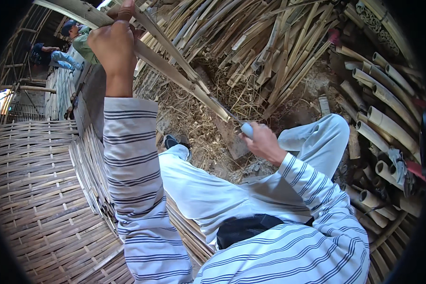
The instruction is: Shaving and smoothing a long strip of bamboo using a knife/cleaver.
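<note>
My left hand (114, 49), raised at the upper left, is closed round a long bamboo strip (168, 69). The strip slants down to the right, and a second bamboo length (164, 41) runs beside it, meeting it near the lower end. Whether the two are joined there I cannot tell. In my right hand (265, 143), in front of my bent knee, is a knife with a pale blue-grey handle (246, 130). Its thin blade (228, 112) points up and left and lies against the strip's lower end, partly hidden by it.
Split bamboo strips (251, 42) lie heaped ahead, with curly shavings (210, 146) on the ground. Cut bamboo tubes (381, 118) are stacked at the right. A woven bamboo panel (38, 189) spreads at the left. Two other people (59, 57) are at the far left.
</note>
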A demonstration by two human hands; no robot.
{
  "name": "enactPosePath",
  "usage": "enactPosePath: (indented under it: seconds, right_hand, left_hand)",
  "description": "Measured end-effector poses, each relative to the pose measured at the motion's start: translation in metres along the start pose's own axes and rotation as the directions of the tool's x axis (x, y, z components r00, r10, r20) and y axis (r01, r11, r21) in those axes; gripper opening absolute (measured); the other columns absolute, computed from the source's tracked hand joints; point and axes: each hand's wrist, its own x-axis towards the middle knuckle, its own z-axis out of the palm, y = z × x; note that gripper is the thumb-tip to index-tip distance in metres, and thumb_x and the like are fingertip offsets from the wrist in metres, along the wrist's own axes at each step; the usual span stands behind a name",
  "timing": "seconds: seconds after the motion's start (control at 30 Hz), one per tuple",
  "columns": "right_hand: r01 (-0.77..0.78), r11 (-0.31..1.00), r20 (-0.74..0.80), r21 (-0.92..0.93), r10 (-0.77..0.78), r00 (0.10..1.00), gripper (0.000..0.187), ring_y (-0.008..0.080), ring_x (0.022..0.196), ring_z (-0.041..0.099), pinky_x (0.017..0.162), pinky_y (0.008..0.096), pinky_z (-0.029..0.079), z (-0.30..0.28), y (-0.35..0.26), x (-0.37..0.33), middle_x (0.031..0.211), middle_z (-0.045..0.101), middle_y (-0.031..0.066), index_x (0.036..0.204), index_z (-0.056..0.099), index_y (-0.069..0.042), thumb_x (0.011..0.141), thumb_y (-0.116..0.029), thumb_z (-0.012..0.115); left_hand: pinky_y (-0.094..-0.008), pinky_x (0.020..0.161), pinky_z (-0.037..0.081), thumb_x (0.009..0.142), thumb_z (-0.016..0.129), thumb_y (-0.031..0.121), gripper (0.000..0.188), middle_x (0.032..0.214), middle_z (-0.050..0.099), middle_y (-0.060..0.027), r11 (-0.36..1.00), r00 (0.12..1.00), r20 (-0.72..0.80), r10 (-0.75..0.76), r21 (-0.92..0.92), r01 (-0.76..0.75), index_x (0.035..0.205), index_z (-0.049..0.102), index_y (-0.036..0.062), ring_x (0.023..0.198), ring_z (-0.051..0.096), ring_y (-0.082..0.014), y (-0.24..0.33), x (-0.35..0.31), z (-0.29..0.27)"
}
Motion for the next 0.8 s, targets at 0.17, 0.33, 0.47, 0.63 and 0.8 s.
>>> enactPosePath:
  seconds: [0.17, 0.33, 0.47, 0.63, 0.8]
  right_hand:
    - [0.122, 0.983, -0.057, 0.135, -0.116, 0.992, 0.044, 0.0367, 0.068, 0.063, 0.062, 0.0433, 0.05, 0.003, 0.002, -0.007, 0.074, 0.062, 0.0228, 0.088, 0.057, 0.003, 0.084, -0.04, 0.059]
    - [0.213, 0.958, -0.089, 0.194, -0.199, 0.976, 0.042, 0.035, 0.059, 0.062, 0.054, 0.0393, 0.049, -0.059, -0.069, -0.003, 0.07, 0.062, 0.0213, 0.088, 0.058, 0.004, 0.089, -0.038, 0.055]
    - [0.301, 0.949, -0.188, 0.088, -0.281, 0.941, 0.044, 0.0362, 0.054, 0.06, 0.051, 0.0403, 0.048, -0.043, -0.053, 0.011, 0.061, 0.059, 0.0203, 0.089, 0.057, 0.003, 0.093, -0.04, 0.047]
    - [0.195, 0.975, -0.134, 0.105, -0.18, 0.974, 0.046, 0.0264, 0.041, 0.057, 0.038, 0.0368, 0.045, 0.025, 0.023, 0.035, 0.055, 0.057, 0.015, 0.084, 0.057, 0.002, 0.092, -0.043, 0.048]
    - [0.369, 0.903, -0.262, 0.221, -0.309, 0.914, 0.044, 0.0233, 0.042, 0.058, 0.035, 0.0329, 0.046, -0.032, -0.059, 0.045, 0.052, 0.056, 0.0121, 0.087, 0.056, 0.005, 0.093, -0.039, 0.048]
  left_hand:
    - [-0.0254, 0.042, 0.035, 0.077, 0.07, 0.009, 0.024, 0.05, 0.049, -0.0014, 0.977, 0.975, -0.165, -0.146, -0.181, 0.116, 0.061, 0.06, -0.0055, 0.044, 0.046, -0.0083, 0.03, -0.013, 0.018]
    - [-0.0228, 0.046, 0.037, 0.068, 0.08, 0.013, 0.02, 0.052, 0.047, 0.0016, 0.967, 0.959, -0.16, -0.233, -0.142, 0.212, 0.076, 0.068, -0.0006, 0.046, 0.042, -0.0082, 0.033, -0.013, 0.013]
    - [-0.0237, 0.046, 0.037, 0.065, 0.082, 0.013, 0.022, 0.053, 0.049, 0.0017, 0.947, 0.957, -0.121, -0.262, -0.221, 0.231, 0.076, 0.068, -0.0004, 0.046, 0.042, -0.0079, 0.06, -0.026, 0.036]
    - [-0.0246, 0.048, 0.039, 0.07, 0.074, 0.007, 0.014, 0.059, 0.054, -0.0014, 0.943, 0.966, -0.108, -0.233, -0.268, 0.197, 0.078, 0.068, -0.0019, 0.052, 0.048, -0.0073, 0.033, -0.02, 0.047]
    - [-0.0252, 0.039, 0.027, 0.075, 0.074, 0.019, 0.021, 0.047, 0.041, 0.0052, 0.995, 0.988, -0.115, -0.101, -0.026, 0.098, 0.076, 0.068, -0.0015, 0.04, 0.035, -0.0056, 0.077, -0.034, 0.051]
